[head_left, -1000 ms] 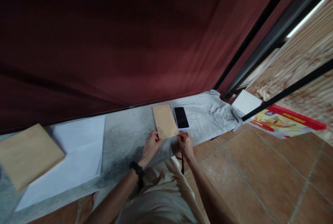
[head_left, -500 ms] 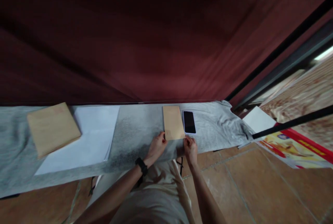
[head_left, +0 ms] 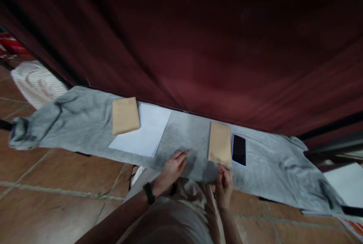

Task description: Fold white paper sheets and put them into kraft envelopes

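A narrow brown paper envelope (head_left: 220, 142), perhaps a thin stack of them, lies flat on the grey cloth right of centre. My right hand (head_left: 224, 183) is at its near edge, with the fingers bunched and the tips on that edge. To the left, my left hand (head_left: 173, 166) rests low over the cloth, fingers stretched and thumb apart, holding nothing. A dark watch (head_left: 149, 193) is on the left wrist. Just right of the envelope lies a phone (head_left: 239, 150) with a black screen.
Grey cloth (head_left: 187, 130) covers the long narrow bench. On the left, a wider brown paper stack (head_left: 125, 115) partly overlaps white sheets (head_left: 147, 128). A dark red curtain (head_left: 184, 66) hangs behind. Striped fabric (head_left: 39, 83) is at far left, and a white panel (head_left: 347, 183) at far right.
My left hand has let go of the envelope's near left corner and moved left. My right hand stays at the near edge. The view has swung left, showing more of the bench.
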The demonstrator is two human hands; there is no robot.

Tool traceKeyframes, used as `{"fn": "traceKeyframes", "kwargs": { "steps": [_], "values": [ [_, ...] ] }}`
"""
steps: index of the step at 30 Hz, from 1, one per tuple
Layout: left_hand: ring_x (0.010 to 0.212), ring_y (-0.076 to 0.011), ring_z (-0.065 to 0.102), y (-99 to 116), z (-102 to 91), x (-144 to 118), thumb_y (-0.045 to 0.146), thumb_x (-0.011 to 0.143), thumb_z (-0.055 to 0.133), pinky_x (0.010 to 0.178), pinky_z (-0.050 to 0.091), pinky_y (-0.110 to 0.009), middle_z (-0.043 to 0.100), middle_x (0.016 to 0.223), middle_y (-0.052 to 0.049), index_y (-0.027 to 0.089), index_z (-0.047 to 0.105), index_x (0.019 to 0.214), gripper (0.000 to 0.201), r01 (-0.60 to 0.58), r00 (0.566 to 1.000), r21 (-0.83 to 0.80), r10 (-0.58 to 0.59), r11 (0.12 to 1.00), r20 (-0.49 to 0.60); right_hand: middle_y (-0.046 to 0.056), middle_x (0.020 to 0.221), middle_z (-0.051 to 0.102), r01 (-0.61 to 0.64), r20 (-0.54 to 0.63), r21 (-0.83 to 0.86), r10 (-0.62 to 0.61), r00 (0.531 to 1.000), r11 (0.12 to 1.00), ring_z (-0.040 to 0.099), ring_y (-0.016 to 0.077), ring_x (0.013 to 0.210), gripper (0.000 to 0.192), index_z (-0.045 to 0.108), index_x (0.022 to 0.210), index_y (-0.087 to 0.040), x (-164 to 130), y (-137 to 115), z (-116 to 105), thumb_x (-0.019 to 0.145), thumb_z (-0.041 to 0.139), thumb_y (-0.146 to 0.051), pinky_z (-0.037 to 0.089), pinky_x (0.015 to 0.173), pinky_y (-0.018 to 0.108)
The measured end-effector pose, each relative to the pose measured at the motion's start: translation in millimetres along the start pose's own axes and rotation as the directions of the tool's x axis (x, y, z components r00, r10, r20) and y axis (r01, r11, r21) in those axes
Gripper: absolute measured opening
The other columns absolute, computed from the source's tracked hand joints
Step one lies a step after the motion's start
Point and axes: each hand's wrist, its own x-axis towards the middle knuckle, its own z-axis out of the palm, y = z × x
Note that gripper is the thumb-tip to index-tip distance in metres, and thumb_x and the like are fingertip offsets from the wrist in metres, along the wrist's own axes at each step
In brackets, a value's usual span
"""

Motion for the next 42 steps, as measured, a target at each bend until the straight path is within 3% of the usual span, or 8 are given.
{"fn": "traceKeyframes", "kwargs": {
  "steps": [4,7,11,17,28,42],
  "values": [
    [0.13,-0.0283,0.058,-28,-44.6,-20,0.029,0.099,0.05,0.114,0.046,-0.049,0.064,0.136,-0.011,0.025,0.065,0.132,0.036,-0.005,0.984,0.201,0.04,0.98,-0.171,0.013,0.121,0.068,0.183,0.2,-0.015,-0.177,0.964,0.983,0.064,0.0263,0.116,0.036,0.066,0.126,-0.022,0,-24,42,0.103,0.04,-0.028,0.05,0.101,0.044],
    [0.135,-0.0326,0.053,-47,-73.8,-33,0.034,0.1,0.052,0.115,0.044,-0.054,0.058,0.144,-0.013,0.025,0.057,0.14,0.042,0.031,0.963,0.352,0.066,0.936,-0.262,0.012,0.126,0.068,0.276,0.232,-0.157,-0.236,0.944,0.948,0.062,0.0252,0.119,0.039,0.066,0.128,-0.022,2,-34,69,0.102,0.036,-0.021,0.049,0.102,0.044],
    [0.144,-0.0392,0.043,-72,-96.8,-49,0.044,0.098,0.056,0.116,0.038,-0.061,0.049,0.153,-0.019,0.02,0.045,0.15,0.058,0.137,0.935,0.458,0.038,0.878,-0.352,0.011,0.125,0.07,0.388,0.298,-0.349,-0.292,0.909,0.853,0.062,0.0256,0.117,0.04,0.066,0.13,-0.022,-1,-34,81,0.1,0.04,-0.017,0.045,0.101,0.044],
    [0.144,-0.0391,0.043,-92,-99.4,-56,0.05,0.097,0.056,0.116,0.037,-0.059,0.05,0.152,-0.02,0.019,0.046,0.149,0.061,0.187,0.927,0.423,-0.017,0.886,-0.375,0.01,0.127,0.07,0.447,0.352,-0.414,-0.313,0.882,0.793,0.062,0.0255,0.114,0.04,0.063,0.132,-0.022,-2,-28,76,0.1,0.039,-0.016,0.043,0.098,0.042],
    [0.139,-0.0383,0.049,-109,-101.8,-51,0.051,0.094,0.062,0.116,0.04,-0.058,0.052,0.15,-0.02,0.018,0.055,0.142,0.059,0.189,0.92,0.357,-0.038,0.915,-0.389,0.01,0.126,0.069,0.438,0.35,-0.433,-0.301,0.887,0.788,0.061,0.0255,0.115,0.04,0.063,0.132,-0.023,-3,-27,78,0.1,0.039,-0.017,0.043,0.099,0.042],
    [0.125,-0.032,0.065,-132,-121.5,-38,0.049,0.091,0.064,0.104,0.057,-0.05,0.064,0.139,-0.016,0.018,0.071,0.122,0.045,0.179,0.925,0.242,-0.08,0.954,-0.371,0.01,0.124,0.07,0.492,0.349,-0.44,-0.361,0.864,0.752,0.061,0.0247,0.113,0.039,0.062,0.132,-0.019,-1,-30,78,0.1,0.04,-0.013,0.043,0.098,0.04]
  ]
}}
